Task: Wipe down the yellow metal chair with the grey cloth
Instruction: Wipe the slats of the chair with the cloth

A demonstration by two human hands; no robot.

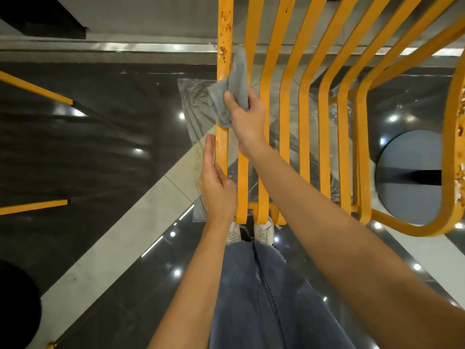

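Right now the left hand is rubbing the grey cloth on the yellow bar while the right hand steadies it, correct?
Not quite: the hands are swapped. In the head view, the right hand presses the grey cloth to the yellow bar, and the left hand steadies it lower down.

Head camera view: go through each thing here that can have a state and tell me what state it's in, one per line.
Yellow metal chair: rust spots on the leftmost bar and right frame.
Leftmost bar: being wiped, steadied from below.
Grey cloth: bunched, pressed against the leftmost bar.
Right hand: grip closed on the grey cloth.
Left hand: fingers extended, resting against the leftmost bar, holding nothing.
Plastic sheet: spread on the floor under the chair, crinkled.
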